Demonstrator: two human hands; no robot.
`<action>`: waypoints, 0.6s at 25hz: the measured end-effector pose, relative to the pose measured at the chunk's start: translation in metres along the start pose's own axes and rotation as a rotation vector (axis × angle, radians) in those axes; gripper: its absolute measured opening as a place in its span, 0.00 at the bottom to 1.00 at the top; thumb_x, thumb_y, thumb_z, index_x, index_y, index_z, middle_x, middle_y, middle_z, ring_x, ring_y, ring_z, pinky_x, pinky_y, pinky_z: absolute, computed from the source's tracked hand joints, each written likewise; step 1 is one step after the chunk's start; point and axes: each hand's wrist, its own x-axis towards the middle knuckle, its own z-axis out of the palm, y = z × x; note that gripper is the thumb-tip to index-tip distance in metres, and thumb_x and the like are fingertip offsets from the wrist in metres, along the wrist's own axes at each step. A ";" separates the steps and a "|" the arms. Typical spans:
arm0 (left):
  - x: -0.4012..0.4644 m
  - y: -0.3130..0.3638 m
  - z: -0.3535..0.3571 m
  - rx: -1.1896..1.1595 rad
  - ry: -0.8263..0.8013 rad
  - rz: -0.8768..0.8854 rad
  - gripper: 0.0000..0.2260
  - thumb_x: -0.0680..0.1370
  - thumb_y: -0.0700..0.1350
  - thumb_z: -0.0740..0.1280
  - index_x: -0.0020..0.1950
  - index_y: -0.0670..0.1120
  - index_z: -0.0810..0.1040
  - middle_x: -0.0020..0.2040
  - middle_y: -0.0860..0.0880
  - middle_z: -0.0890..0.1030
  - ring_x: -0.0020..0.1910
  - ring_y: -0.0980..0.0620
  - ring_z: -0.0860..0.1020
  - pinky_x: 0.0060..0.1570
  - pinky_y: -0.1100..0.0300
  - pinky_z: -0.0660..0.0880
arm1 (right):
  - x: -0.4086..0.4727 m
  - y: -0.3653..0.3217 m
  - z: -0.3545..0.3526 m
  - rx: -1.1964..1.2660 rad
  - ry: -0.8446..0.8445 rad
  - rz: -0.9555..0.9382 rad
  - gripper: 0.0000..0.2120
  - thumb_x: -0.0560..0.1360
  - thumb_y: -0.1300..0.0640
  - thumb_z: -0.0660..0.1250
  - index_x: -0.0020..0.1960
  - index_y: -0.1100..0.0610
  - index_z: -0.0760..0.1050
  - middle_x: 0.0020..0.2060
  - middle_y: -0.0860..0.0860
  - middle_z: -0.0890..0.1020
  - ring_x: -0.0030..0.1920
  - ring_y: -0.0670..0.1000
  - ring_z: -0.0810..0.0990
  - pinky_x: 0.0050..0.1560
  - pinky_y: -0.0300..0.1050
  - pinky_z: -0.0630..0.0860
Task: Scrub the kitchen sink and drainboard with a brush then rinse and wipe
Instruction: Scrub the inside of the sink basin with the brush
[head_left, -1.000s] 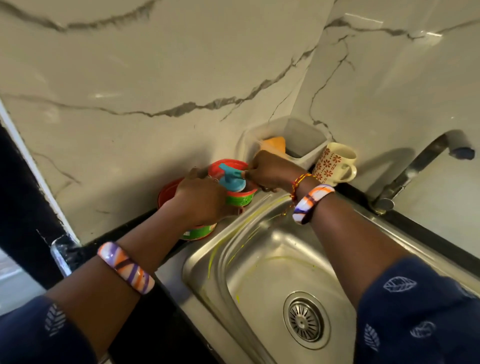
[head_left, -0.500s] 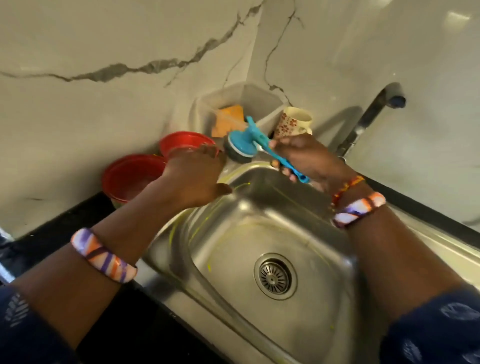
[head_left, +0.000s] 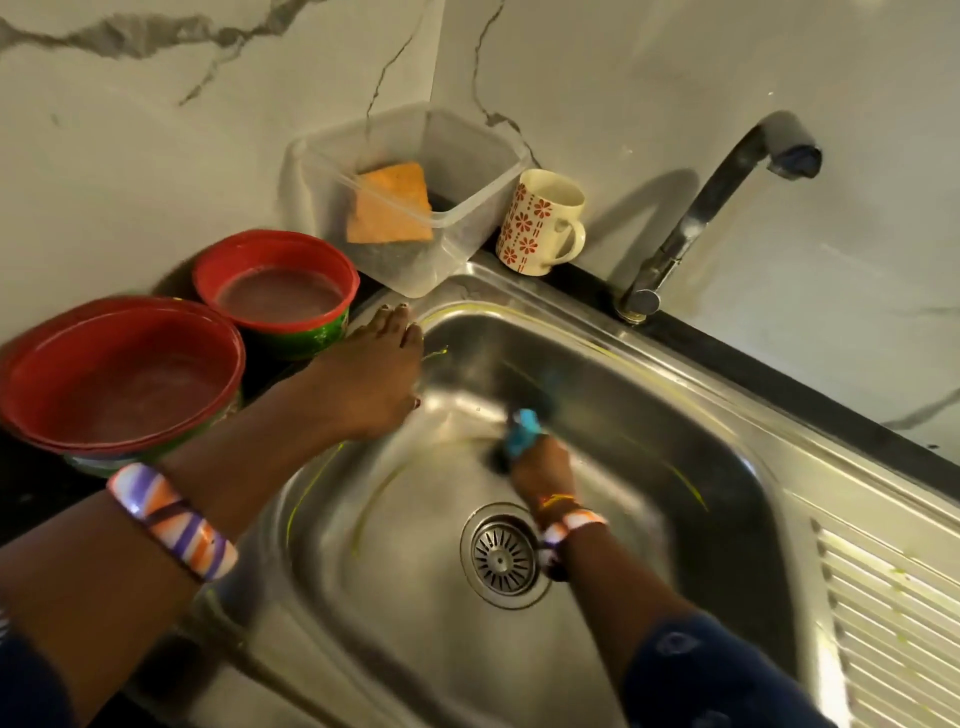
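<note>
The steel sink (head_left: 675, 374) fills the middle, streaked with thin yellow-green lines, its round drain (head_left: 503, 557) near the basin's centre. My right hand (head_left: 540, 470) is down inside the basin and grips a blue brush (head_left: 522, 434), whose head presses against the far wall; both are motion-blurred. My left hand (head_left: 371, 379) rests flat on the sink's left rim with fingers straight. The ribbed drainboard (head_left: 893, 613) lies at the right.
Two red bowls (head_left: 119, 374) (head_left: 278, 283) stand on the black counter at left. A clear tub (head_left: 483, 171) with an orange sponge (head_left: 392, 205) sits in the corner beside a flowered mug (head_left: 540, 223). The tap (head_left: 717, 197) rises behind the sink.
My right hand carried the blue brush from above the bowls down into the basin. My left hand left the bowl and settled on the sink rim.
</note>
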 end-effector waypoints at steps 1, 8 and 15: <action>0.004 -0.003 0.003 0.001 0.018 -0.004 0.32 0.81 0.50 0.56 0.76 0.38 0.43 0.76 0.37 0.42 0.76 0.42 0.43 0.75 0.51 0.47 | -0.001 -0.027 0.020 0.040 -0.032 -0.066 0.16 0.78 0.59 0.59 0.63 0.64 0.73 0.58 0.62 0.79 0.61 0.61 0.75 0.55 0.45 0.68; 0.011 -0.011 0.014 -0.028 0.024 -0.059 0.29 0.81 0.47 0.56 0.74 0.34 0.47 0.76 0.36 0.49 0.76 0.42 0.49 0.74 0.51 0.54 | 0.008 0.012 -0.021 -0.133 -0.130 -0.085 0.17 0.77 0.56 0.61 0.63 0.61 0.74 0.58 0.61 0.79 0.60 0.61 0.76 0.58 0.49 0.72; 0.009 -0.005 0.003 0.013 0.106 -0.154 0.15 0.78 0.37 0.57 0.65 0.36 0.65 0.66 0.39 0.68 0.61 0.42 0.72 0.51 0.53 0.71 | 0.015 0.090 -0.070 -0.096 0.000 0.342 0.17 0.76 0.57 0.64 0.58 0.69 0.75 0.56 0.65 0.79 0.56 0.63 0.78 0.51 0.48 0.73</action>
